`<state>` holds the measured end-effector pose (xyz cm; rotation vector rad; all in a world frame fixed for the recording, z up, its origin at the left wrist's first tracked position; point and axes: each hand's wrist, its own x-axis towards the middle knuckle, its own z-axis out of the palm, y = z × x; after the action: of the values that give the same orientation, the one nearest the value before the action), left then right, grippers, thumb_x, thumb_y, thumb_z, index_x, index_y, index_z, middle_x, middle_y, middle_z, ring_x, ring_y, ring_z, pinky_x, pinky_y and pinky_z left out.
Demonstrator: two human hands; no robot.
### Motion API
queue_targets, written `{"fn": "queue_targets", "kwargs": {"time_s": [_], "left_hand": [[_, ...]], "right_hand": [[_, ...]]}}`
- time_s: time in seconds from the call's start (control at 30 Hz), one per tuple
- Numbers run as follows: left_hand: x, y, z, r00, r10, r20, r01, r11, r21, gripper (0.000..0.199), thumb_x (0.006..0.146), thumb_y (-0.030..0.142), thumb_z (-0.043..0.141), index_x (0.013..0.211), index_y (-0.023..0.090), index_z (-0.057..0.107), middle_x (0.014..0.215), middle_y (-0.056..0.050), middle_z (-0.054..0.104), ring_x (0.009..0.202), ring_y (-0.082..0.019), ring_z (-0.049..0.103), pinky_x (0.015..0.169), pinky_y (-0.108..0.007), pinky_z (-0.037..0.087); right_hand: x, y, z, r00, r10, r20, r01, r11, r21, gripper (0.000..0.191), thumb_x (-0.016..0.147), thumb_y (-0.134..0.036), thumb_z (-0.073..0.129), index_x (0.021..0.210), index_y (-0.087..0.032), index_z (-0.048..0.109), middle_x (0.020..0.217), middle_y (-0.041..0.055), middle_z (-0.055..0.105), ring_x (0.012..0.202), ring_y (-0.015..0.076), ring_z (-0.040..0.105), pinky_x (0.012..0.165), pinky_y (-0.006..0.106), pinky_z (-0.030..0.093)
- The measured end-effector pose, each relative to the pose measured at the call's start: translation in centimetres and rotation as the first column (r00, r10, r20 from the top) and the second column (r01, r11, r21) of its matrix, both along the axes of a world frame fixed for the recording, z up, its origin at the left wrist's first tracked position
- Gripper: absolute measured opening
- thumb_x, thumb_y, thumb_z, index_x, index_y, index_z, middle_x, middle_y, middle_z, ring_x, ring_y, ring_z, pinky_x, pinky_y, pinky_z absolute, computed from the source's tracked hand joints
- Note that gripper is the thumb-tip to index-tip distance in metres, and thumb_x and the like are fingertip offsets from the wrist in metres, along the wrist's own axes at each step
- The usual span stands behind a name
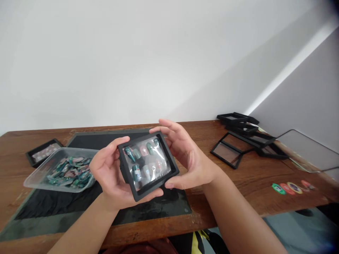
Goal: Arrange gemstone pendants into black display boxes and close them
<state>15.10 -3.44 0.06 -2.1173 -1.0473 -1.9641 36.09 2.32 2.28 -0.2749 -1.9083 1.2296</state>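
Observation:
Between my two hands a black display frame (148,165) is held tilted above the dark mat. Behind its clear film sit several press-on nails (136,173), green, pink and white, some with star or heart marks. My left hand (111,173) grips the frame's left and lower edges, fingers bent around it. My right hand (189,158) holds its right side, thumb at the lower right corner and fingers along the top right. To the left, nearest my left hand, stands a clear plastic tub (34,178) with many loose nails (71,171) in it.
Another black frame (33,160) with pale nails lies behind the tub. At the right, an open black frame (227,153) lies before stacked frames (235,121) and a thin dark cable (291,130). Several round colourful stickers (293,187) lie near the table's right front edge.

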Motion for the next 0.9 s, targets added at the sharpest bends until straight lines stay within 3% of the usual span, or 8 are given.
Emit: {"fn": "queue_targets", "kwargs": {"time_s": [0.13, 0.3, 0.57, 0.8, 0.9], "left_hand": [[0.0, 0.1, -0.4, 0.999, -0.052, 0.001, 0.052, 0.998, -0.03, 0.114, 0.06, 0.066, 0.094, 0.153, 0.04, 0.034, 0.137, -0.01, 0.053, 0.117, -0.033, 0.065, 0.096, -0.059, 0.061], [0.0, 0.3, -0.9, 0.999, -0.049, -0.003, 0.049, 0.998, -0.048, 0.116, 0.06, 0.064, 0.095, 0.153, 0.04, 0.031, 0.138, -0.011, 0.051, 0.122, -0.035, 0.063, 0.099, -0.06, 0.06], [0.2, 0.4, -1.5, 1.0, -0.002, -0.001, 0.002, 0.998, -0.057, 0.117, 0.059, 0.065, 0.094, 0.154, 0.041, 0.03, 0.142, -0.011, 0.046, 0.129, -0.037, 0.058, 0.099, -0.061, 0.059], [0.4, 0.3, -1.2, 0.999, -0.046, 0.009, 0.046, 0.999, -0.015, 0.116, 0.062, 0.056, 0.097, 0.156, 0.037, 0.032, 0.143, -0.013, 0.048, 0.126, -0.034, 0.06, 0.096, -0.056, 0.061], [0.3, 0.6, -1.2, 1.0, 0.009, -0.001, -0.009, 1.0, 0.003, 0.117, 0.062, 0.051, 0.098, 0.156, 0.037, 0.031, 0.144, -0.012, 0.046, 0.127, -0.034, 0.06, 0.094, -0.054, 0.062]], "right_hand": [[-0.5, -0.4, -0.1, 0.996, -0.01, -0.086, 0.009, 1.0, -0.017, 0.112, 0.069, -0.04, 0.091, 0.16, -0.046, 0.027, 0.156, 0.0062, 0.046, 0.129, 0.0297, 0.058, 0.103, 0.047, 0.061], [-0.6, -0.5, -0.2, 0.993, 0.011, -0.115, -0.019, 0.998, -0.063, 0.118, 0.067, -0.048, 0.091, 0.163, -0.045, 0.023, 0.161, 0.0066, 0.042, 0.129, 0.0307, 0.059, 0.097, 0.047, 0.064], [-0.3, 0.6, -0.6, 0.991, 0.023, -0.131, -0.037, 0.994, -0.105, 0.088, 0.081, -0.057, 0.078, 0.157, -0.045, 0.035, 0.164, 0.0036, 0.044, 0.121, 0.0272, 0.065, 0.095, 0.047, 0.065], [-0.6, 1.0, -1.0, 0.991, 0.067, -0.116, -0.083, 0.987, -0.137, 0.09, 0.085, -0.058, 0.074, 0.161, -0.045, 0.028, 0.173, 0.0043, 0.032, 0.134, 0.03, 0.061, 0.102, 0.05, 0.061], [-0.6, 1.1, -0.9, 0.995, 0.076, -0.069, -0.087, 0.982, -0.165, 0.101, 0.082, -0.067, 0.072, 0.164, -0.044, 0.019, 0.175, 0.006, 0.026, 0.141, 0.0338, 0.056, 0.105, 0.053, 0.059]]}}
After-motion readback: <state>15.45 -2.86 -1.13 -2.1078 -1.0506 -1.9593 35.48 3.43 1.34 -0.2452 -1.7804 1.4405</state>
